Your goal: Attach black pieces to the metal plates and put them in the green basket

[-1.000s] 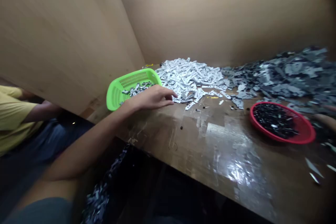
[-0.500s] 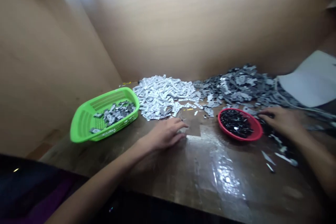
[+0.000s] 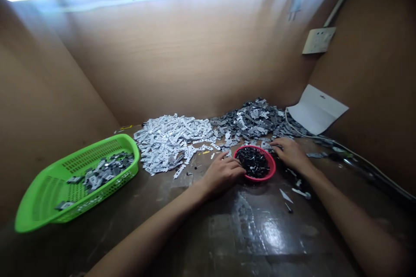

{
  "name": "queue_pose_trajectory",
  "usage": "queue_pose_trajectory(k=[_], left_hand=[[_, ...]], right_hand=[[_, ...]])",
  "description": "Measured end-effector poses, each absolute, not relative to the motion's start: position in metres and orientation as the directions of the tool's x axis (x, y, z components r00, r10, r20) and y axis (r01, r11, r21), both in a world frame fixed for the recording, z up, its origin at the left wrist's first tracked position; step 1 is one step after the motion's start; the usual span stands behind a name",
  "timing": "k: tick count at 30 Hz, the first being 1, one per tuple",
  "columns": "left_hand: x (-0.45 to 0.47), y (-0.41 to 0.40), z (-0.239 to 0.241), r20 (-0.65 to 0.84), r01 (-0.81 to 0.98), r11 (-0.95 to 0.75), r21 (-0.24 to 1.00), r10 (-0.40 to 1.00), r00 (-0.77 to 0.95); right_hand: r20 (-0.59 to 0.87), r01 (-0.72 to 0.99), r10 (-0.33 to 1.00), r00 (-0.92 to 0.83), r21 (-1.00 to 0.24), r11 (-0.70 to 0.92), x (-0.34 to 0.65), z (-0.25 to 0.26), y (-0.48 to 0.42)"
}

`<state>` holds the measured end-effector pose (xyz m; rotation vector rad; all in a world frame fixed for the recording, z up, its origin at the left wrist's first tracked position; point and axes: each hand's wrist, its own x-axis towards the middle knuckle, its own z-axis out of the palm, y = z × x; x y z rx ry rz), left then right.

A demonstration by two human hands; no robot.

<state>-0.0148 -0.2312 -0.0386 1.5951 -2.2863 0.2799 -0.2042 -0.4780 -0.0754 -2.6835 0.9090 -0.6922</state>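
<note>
On the brown table (image 3: 260, 233), a small red bowl (image 3: 270, 169) of tiny black parts sits between both hands. The left hand (image 3: 222, 174) rests at the bowl's left rim, fingers curled loosely over its edge; whether its grip holds a part cannot be told. The right hand (image 3: 290, 153) lies flat and open just right of the bowl, touching dark grey pieces (image 3: 256, 119). A pile of white strips (image 3: 172, 138) lies behind, and a green basket (image 3: 39, 207) stands well apart at the left.
</note>
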Motion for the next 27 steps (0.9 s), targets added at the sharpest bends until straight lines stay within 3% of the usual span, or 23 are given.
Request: queue_pose_trajectory(k=[4,7,12,18,23,27], left_hand=[[-0.007,-0.230,-0.040,0.411,-0.931,0.364,0.034,-0.854,-0.319],[-0.015,-0.244,-0.039,0.398,-0.928,0.371,0.042,-0.858,-0.325],[-0.041,-0.283,-0.043,0.384,-0.912,0.398,0.098,-0.861,-0.334],[-0.041,-0.279,-0.042,0.477,-0.893,0.415,0.173,-0.829,-0.292],[0.018,-0.248,-0.035,0.447,-0.959,0.109,0.261,-0.894,0.020],[0.056,-0.233,-0.036,0.346,-0.966,-0.005,0.257,-0.933,0.097]], right_hand=[[0.450,-0.438,-0.600,0.662,-0.416,-0.797,-0.196,-0.057,-0.452],[0.476,-0.297,-0.512,0.716,-0.456,-0.839,-0.185,-0.047,-0.426],[0.413,-0.223,-0.360,0.837,-0.345,-0.912,-0.177,-0.046,-0.412],[0.240,-0.311,-0.382,0.892,-0.287,-0.906,-0.183,-0.045,-0.426],[0.145,-0.382,-0.428,0.892,-0.264,-0.886,-0.177,-0.042,-0.426],[0.098,-0.427,-0.458,0.883,-0.236,-0.873,-0.171,-0.042,-0.428]])
